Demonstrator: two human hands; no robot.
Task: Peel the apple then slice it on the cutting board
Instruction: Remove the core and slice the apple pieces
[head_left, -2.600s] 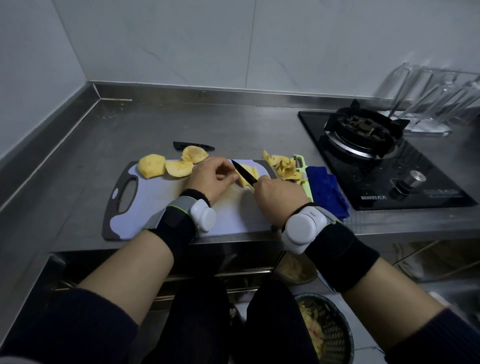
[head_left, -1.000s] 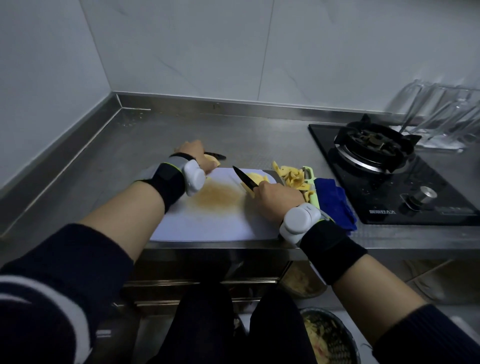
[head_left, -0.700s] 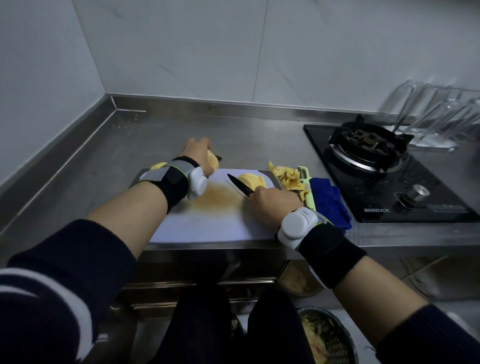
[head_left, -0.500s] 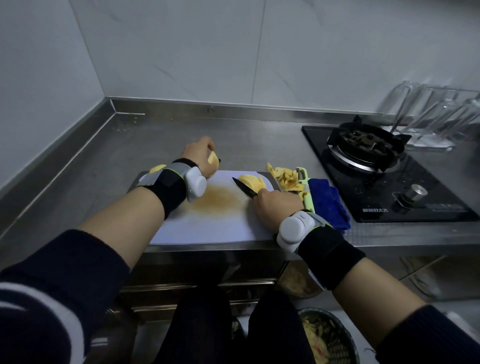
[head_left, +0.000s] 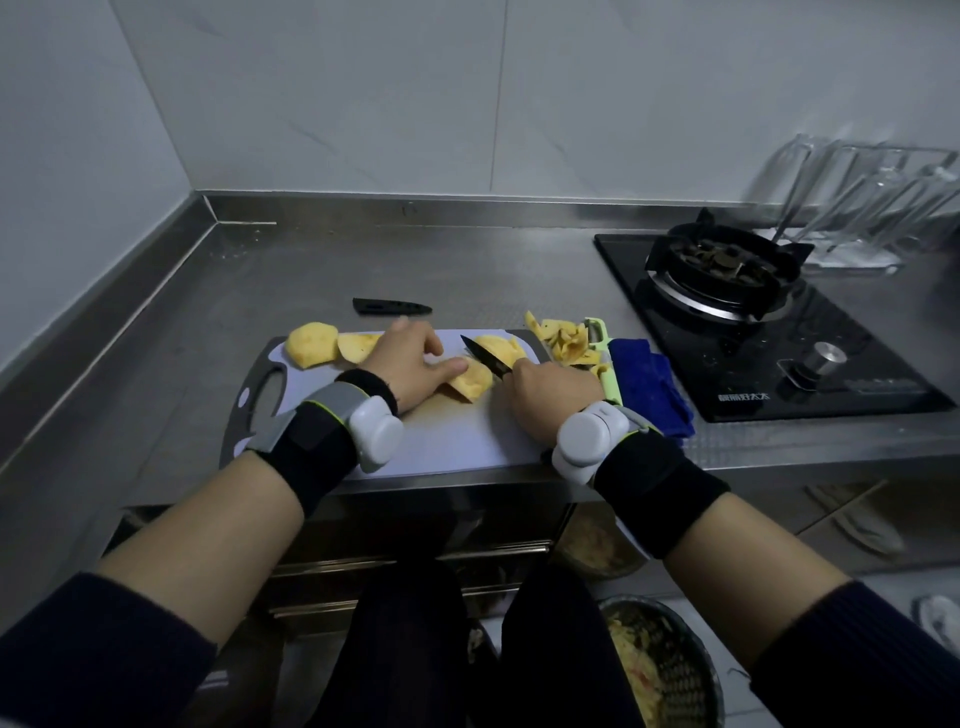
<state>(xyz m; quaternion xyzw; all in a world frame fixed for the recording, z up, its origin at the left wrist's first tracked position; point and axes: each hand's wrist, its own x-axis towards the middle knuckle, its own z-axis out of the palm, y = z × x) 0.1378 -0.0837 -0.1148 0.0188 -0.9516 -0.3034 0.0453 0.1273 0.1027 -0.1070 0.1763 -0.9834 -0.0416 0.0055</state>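
On the white cutting board (head_left: 457, 441) my left hand (head_left: 410, 366) holds a peeled apple piece (head_left: 470, 384) down, its thumb lying across the top. My right hand (head_left: 553, 395) grips a black knife (head_left: 485, 356), whose blade points up and left just right of that piece. More cut apple (head_left: 498, 345) lies behind the blade. Two peeled pieces (head_left: 314, 344) sit at the board's far left corner, beside my left hand.
Apple peels (head_left: 563, 338) and a green peeler (head_left: 605, 358) lie at the board's right edge, a blue cloth (head_left: 649, 392) beyond them. The black knife sheath (head_left: 389, 306) lies behind the board. A gas hob (head_left: 727, 296) is right. A bowl of scraps (head_left: 660, 670) stands on the floor.
My left hand came back from the board's far left with an apple piece and now holds it by the knife. The knife hand stayed in place.
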